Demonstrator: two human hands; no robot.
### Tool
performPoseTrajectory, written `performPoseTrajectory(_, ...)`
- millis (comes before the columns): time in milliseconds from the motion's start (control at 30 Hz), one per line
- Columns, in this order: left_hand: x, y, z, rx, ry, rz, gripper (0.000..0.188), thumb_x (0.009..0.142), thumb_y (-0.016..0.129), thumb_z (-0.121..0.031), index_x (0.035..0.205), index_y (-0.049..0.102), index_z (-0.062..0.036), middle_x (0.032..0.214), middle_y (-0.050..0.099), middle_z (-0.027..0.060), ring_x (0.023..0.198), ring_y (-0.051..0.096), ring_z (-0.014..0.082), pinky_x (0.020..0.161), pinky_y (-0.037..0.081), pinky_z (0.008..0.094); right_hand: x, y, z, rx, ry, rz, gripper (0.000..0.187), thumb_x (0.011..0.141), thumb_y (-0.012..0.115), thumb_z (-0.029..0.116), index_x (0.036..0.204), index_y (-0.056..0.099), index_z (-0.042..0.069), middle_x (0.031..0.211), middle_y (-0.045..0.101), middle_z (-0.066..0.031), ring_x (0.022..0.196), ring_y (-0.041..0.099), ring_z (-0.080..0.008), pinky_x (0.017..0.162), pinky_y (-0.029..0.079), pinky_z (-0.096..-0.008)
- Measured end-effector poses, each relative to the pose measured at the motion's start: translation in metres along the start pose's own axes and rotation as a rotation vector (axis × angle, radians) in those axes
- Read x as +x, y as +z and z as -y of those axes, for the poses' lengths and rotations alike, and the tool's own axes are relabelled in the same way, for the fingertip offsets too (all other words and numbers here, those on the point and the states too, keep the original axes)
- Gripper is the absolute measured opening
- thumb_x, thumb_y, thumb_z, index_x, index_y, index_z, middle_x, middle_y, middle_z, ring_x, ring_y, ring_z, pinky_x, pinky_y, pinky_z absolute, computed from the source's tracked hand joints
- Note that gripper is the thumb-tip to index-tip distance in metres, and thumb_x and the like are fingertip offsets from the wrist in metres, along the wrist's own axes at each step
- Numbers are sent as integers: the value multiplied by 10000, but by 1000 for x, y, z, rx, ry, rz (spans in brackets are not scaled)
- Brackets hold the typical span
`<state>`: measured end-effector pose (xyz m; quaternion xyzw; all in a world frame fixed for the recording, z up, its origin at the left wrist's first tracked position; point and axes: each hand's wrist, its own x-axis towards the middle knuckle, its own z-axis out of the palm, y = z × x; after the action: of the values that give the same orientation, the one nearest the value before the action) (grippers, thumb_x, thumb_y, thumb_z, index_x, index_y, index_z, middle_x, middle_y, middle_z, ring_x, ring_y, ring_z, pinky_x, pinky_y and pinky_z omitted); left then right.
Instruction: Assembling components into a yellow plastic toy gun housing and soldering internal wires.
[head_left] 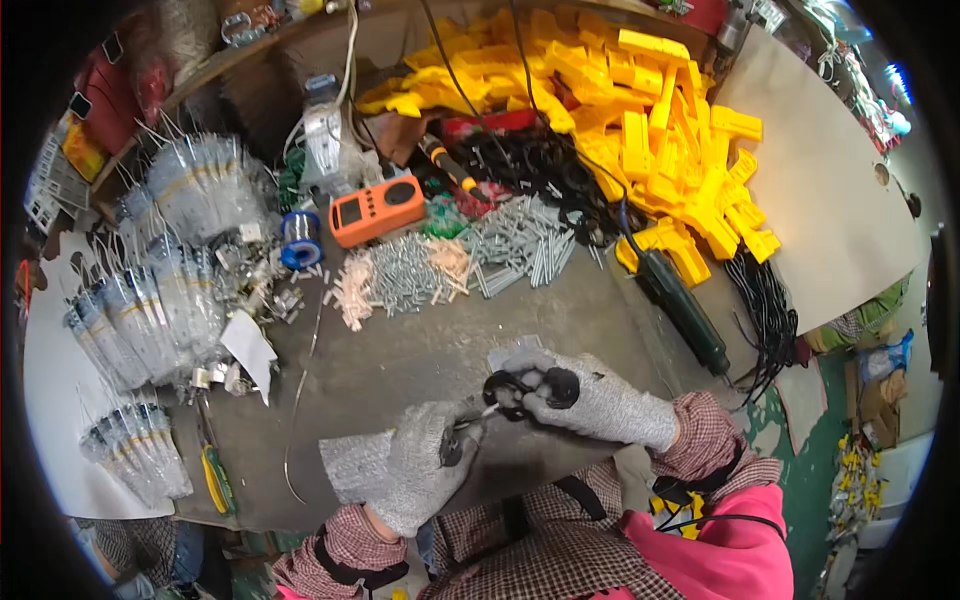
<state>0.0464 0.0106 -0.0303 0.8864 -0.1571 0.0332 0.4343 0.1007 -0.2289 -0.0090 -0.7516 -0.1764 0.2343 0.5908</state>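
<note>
Both hands wear grey knit gloves and meet over the front of the dark work table (400, 350). My right hand (600, 400) is closed on a small black looped part (505, 393), whose exact kind I cannot make out. Just left of it, my left hand (430, 465) has its fingers pinched together near a thin pale tip beside the black part. What the left fingers hold is mostly hidden. A clear plastic bag (355, 468) lies against the left hand's outer side. Another bit of clear plastic (515, 352) shows behind the right hand.
Beyond the hands lie piles of screws (520, 245) and pale plugs (355, 290), an orange multimeter (377, 211) and a solder spool (300, 240). Yellow plastic housings (660, 150), a dark green soldering iron (680, 310) and black cables (765, 320) occupy the right. Bagged parts (150, 310) and pliers (215, 480) are left.
</note>
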Motion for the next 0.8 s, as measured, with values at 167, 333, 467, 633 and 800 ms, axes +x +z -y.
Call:
performPoseTrajectory(167, 9, 1, -2, 221, 199, 8, 230, 839, 697, -106, 1063, 663, -74, 962, 647, 112, 878, 607, 330, 817, 469, 419, -5, 11, 5, -315, 24, -75, 321, 818, 728, 106, 1126, 641, 81, 814, 611, -37, 723, 589, -134, 686, 520, -293)
performPoseTrajectory(333, 12, -4, -11, 231, 187, 99, 416, 783, 748, -154, 1172, 616, -84, 1162, 607, 139, 1096, 569, 356, 967, 433, 456, -3, 29, -5, -365, -91, -231, 298, 831, 726, 75, 1116, 643, 51, 884, 622, -43, 769, 598, -118, 732, 516, -276)
performPoseTrajectory(467, -12, -23, -11, 234, -26, 214, 648, 734, 817, -292, 1284, 550, -77, 1253, 560, 159, 1215, 501, 396, 1059, 381, 497, 7, 42, 10, -134, -343, 168, 250, 899, 682, 149, 1133, 647, 68, 963, 661, -109, 852, 643, -190, 816, 521, -343)
performPoseTrajectory(633, -18, -23, -9, 415, 55, 196, 561, 757, 805, -380, 1202, 621, -91, 1260, 551, 167, 1210, 497, 401, 1060, 371, 504, 19, -118, 35, -771, -134, -763, 328, 888, 693, 209, 1162, 668, 29, 1129, 691, -161, 1073, 664, -287, 951, 507, -338)
performPoseTrajectory(800, -14, -4, -3, 483, 55, 186, 564, 752, 802, -402, 1197, 628, -102, 1235, 558, 155, 1148, 529, 379, 996, 413, 493, -1, -285, -16, -1251, 24, -1056, 463, 900, 644, 352, 1248, 601, 50, 1209, 629, -193, 1151, 589, -362, 1001, 475, -454)
